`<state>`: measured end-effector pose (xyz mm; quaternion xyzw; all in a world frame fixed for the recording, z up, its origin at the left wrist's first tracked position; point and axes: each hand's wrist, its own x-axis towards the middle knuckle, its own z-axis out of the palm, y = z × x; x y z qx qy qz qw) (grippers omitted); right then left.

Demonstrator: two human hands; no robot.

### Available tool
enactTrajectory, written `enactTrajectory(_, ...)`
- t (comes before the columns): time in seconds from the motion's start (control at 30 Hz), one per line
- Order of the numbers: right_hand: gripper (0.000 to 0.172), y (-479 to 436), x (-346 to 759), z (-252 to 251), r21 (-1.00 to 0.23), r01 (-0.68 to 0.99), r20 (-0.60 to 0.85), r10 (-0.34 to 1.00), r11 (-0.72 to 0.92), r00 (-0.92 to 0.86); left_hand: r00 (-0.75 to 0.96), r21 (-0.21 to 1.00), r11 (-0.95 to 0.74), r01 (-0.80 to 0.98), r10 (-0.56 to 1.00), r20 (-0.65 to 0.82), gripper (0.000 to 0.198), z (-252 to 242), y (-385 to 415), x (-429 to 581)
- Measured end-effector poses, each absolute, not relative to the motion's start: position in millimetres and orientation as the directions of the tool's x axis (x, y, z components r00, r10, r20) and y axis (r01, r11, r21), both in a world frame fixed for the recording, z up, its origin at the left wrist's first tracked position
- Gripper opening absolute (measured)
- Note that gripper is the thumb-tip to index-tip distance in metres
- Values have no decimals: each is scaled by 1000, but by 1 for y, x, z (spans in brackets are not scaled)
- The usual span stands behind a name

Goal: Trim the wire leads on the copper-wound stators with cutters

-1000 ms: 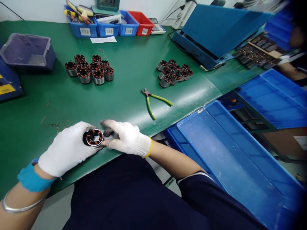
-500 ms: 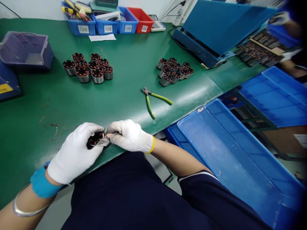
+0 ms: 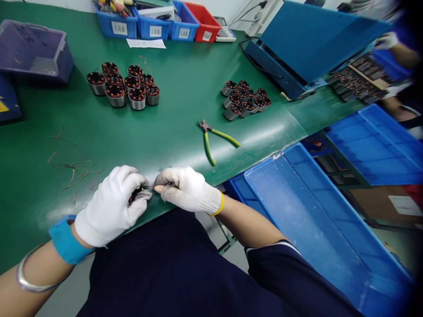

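My left hand [image 3: 110, 206], in a white glove, is closed round a motor stator [image 3: 135, 194]; most of it is hidden by the fingers, and only a dark strip with copper shows. Just to the right, my right hand [image 3: 185, 189], gloved too, pinches a thin wire [image 3: 151, 186] that runs out from the stator. Both hands are at the front edge of the green table [image 3: 139, 141]. Beyond them lie diagonal cutters [image 3: 211, 138] with green handles, their jaws apart. Loose wire offcuts [image 3: 74, 169] are scattered left of my hands.
Stators with copper windings stand in a left group [image 3: 137, 99] and a right group [image 3: 246, 101]. Labelled tool bins [image 3: 155, 31] line the back. A purple bin [image 3: 59, 61] is at left, a blue machine [image 3: 317, 39] at right. Large blue trays [image 3: 317, 220] adjoin the table. Another person's gloved hand [image 3: 387, 40] shows far right.
My left hand has turned over the stator, so less of it shows. My right hand has drawn slightly away to the right with the wire. The whole view has shifted a little.
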<state>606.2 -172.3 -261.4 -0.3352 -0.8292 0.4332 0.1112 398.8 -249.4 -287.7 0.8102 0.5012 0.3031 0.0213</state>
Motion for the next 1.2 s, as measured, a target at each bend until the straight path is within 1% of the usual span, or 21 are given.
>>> enactTrajectory(0.07, 20, -166, 615, -262, -823, 380, -64, 595, 422, -801, 320, 318, -504, 803, 815, 484, 11, -291, -250, 399)
enactTrajectory(0.13, 25, -159, 624, -257, -811, 290, 84, 592, 508, -801, 323, 310, -506, 805, 812, 485, 9, -292, -250, 400)
enactTrajectory(0.2, 43, -154, 629, -246, -738, 254, 282, 628, 625, -725, 325, 310, -506, 805, 813, 482, 7, -292, -251, 401)
enactTrajectory(0.23, 57, -153, 629, -239, -702, 271, 335, 640, 659, -691, 327, 309, -507, 804, 812, 483, 6, -291, -251, 401)
enactTrajectory(0.27, 69, -152, 626, -232, -684, 309, 327, 656, 661, -680, 329, 306, -511, 803, 810, 486, 6, -291, -250, 401)
enactTrajectory(0.3, 74, -151, 622, -226, -689, 362, 254, 676, 628, -691, 331, 303, -513, 803, 807, 489, 6, -290, -250, 401)
enactTrajectory(0.33, 73, -150, 615, -222, -701, 423, 123, 681, 574, -721, 331, 302, -513, 803, 807, 489, 7, -289, -250, 401)
enactTrajectory(0.37, 64, -148, 608, -220, -711, 490, -50, 659, 504, -751, 331, 304, -510, 805, 810, 485, 7, -289, -250, 400)
enactTrajectory(0.43, 40, -143, 592, -223, -740, 579, -366, 517, 342, -774, 321, 310, -493, 813, 824, 467, 6, -287, -250, 400)
enactTrajectory(0.47, 34, -140, 585, -227, -768, 591, -464, 421, 247, -779, 314, 312, -482, 818, 831, 460, 5, -287, -250, 401)
enactTrajectory(0.5, 32, -138, 579, -233, -800, 584, -517, 333, 142, -789, 307, 314, -473, 823, 836, 455, 4, -286, -250, 401)
enactTrajectory(0.53, 33, -136, 575, -239, -824, 565, -537, 271, 33, -799, 298, 318, -464, 827, 841, 452, 4, -286, -250, 402)
enactTrajectory(0.6, 35, -134, 571, -250, -840, 523, -542, 220, -145, -811, 281, 334, -449, 829, 851, 444, 5, -284, -251, 403)
enactTrajectory(0.67, 34, -136, 570, -257, -834, 505, -548, 224, -223, -806, 265, 370, -429, 824, 869, 417, 7, -282, -252, 404)
enactTrajectory(0.73, 33, -140, 571, -258, -827, 504, -558, 250, -250, -792, 223, 425, -381, 821, 900, 375, 8, -279, -254, 405)
enactTrajectory(0.8, 29, -145, 572, -256, -821, 504, -566, 264, -269, -781, 154, 474, -305, 826, 931, 332, 17, -277, -257, 405)
enactTrajectory(0.9, 22, -154, 572, -252, -822, 489, -558, 240, -293, -794, 110, 514, -241, 823, 956, 272, 44, -275, -262, 401)
enactTrajectory(0.97, 22, -159, 571, -251, -820, 478, -557, 248, -315, -792, 158, 533, -266, 803, 958, 240, 64, -275, -267, 397)
enactTrajectory(1.07, 24, -165, 571, -251, -826, 455, -553, 328, -332, -765, 242, 529, -334, 780, 941, 238, 90, -275, -273, 391)
enactTrajectory(1.13, 24, -168, 573, -253, -854, 423, -514, 369, -302, -775, 278, 534, -361, 764, 932, 232, 96, -275, -274, 386)
enactTrajectory(1.2, 22, -170, 577, -256, -901, 369, -433, 401, -230, -808, 296, 578, -361, 732, 933, 207, 87, -275, -273, 381)
